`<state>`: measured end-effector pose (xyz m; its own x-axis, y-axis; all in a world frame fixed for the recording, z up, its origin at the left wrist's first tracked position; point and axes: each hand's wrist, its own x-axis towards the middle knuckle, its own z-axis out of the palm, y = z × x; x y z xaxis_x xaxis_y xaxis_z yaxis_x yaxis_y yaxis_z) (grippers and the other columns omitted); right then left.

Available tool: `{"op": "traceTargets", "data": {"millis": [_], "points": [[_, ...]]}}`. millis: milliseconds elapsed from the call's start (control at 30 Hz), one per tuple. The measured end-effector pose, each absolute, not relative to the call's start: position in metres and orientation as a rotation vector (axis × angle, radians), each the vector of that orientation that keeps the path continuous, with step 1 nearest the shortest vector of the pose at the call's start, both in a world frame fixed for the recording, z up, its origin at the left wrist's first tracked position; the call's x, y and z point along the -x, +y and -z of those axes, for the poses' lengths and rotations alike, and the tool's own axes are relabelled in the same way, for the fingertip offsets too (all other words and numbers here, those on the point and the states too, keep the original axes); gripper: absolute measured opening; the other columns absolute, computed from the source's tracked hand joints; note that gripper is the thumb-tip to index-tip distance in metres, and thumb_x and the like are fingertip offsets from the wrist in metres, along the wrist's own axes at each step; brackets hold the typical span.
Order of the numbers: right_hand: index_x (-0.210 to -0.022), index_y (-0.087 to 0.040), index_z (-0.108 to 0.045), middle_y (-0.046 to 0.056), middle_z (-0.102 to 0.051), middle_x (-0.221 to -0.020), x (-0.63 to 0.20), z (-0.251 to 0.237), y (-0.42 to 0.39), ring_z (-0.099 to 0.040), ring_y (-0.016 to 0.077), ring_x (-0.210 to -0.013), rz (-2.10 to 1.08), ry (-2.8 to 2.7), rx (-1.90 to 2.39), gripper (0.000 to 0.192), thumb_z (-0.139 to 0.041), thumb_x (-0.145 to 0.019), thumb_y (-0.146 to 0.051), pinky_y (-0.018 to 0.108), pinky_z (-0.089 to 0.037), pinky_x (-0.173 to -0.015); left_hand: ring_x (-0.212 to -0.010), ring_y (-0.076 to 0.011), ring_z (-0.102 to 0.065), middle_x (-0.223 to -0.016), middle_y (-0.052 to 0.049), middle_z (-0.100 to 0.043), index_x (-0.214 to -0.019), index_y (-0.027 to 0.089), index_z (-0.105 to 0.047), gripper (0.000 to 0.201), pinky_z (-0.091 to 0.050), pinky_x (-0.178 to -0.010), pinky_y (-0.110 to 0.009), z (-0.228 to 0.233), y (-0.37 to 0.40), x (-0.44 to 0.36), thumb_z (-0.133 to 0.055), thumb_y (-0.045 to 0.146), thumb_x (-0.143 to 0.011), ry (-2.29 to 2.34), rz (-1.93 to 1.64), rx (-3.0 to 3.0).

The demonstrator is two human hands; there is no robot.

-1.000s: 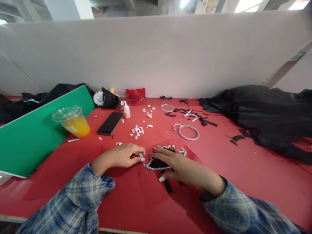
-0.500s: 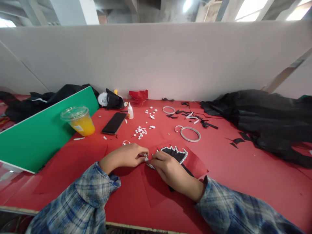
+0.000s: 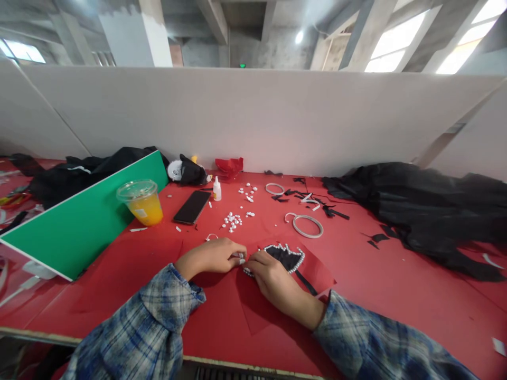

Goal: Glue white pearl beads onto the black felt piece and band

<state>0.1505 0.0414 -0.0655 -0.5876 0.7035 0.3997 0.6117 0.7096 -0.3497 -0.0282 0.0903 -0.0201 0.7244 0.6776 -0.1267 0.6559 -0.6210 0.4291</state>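
A black mask-like piece (image 3: pixel 285 257) edged with silvery white beads lies on a red sheet (image 3: pixel 317 266), with a black strip trailing from its right end. My right hand (image 3: pixel 274 279) rests over its left part and hides much of it. The fingertips of that hand are pinched at the bead trim (image 3: pixel 248 272). Just left of them is my left hand (image 3: pixel 217 256), its thumb and index finger closed by a small pale bit that I cannot identify. The two sets of fingertips nearly touch.
Loose white beads (image 3: pixel 233 221), a glue bottle (image 3: pixel 217 189) and a phone (image 3: pixel 192 207) lie beyond my hands. A lidded orange drink (image 3: pixel 144 208) stands by a green board (image 3: pixel 91 221). Tape rings (image 3: pixel 308 236), black scraps (image 3: pixel 330 211) and black cloth (image 3: pixel 420 211) are on the right.
The camera view has tilted up slightly, so the scene sits lower. Both hands stay together at the beaded edge, with only slight finger movement.
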Motion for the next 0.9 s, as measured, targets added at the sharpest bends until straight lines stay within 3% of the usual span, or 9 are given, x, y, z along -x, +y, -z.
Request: {"op": "traceTargets", "data": {"millis": [300, 767, 900], "points": [[-0.085, -0.012, -0.060, 0.011, -0.058, -0.084, -0.146, 0.073, 0.030, -0.050, 0.0199, -0.074, 0.233, -2.555, 0.977, 0.022, -0.039, -0.087, -0.005, 0.033, -0.049, -0.067, -0.062, -0.0130, -0.053, -0.068, 0.000, -0.060, -0.075, 0.020, -0.055, 0.015, -0.030, -0.053, -0.021, 0.023, 0.095, 0.027, -0.044, 0.027, -0.082, 1.021, -0.019, -2.472], [-0.087, -0.012, -0.062, 0.009, -0.061, -0.085, -0.146, 0.075, 0.039, -0.052, 0.0186, -0.077, -0.035, -2.422, 1.048, 0.031, -0.039, -0.076, 0.007, 0.030, -0.047, -0.072, -0.063, -0.0134, -0.051, -0.069, 0.000, -0.058, -0.071, 0.018, -0.051, 0.012, -0.030, -0.054, -0.022, 0.032, 0.098, 0.027, -0.043, 0.020, -0.079, 0.997, -0.100, -2.500], [-0.085, -0.013, -0.062, 0.009, -0.061, -0.084, -0.146, 0.073, 0.040, -0.053, 0.0187, -0.080, -0.096, -2.385, 1.052, 0.034, -0.039, -0.072, 0.009, 0.030, -0.047, -0.074, -0.065, -0.0128, -0.050, -0.069, 0.001, -0.055, -0.073, 0.017, -0.050, 0.017, -0.035, -0.061, -0.022, 0.019, 0.099, 0.034, -0.041, 0.027, -0.084, 0.972, -0.370, -2.414]]}}
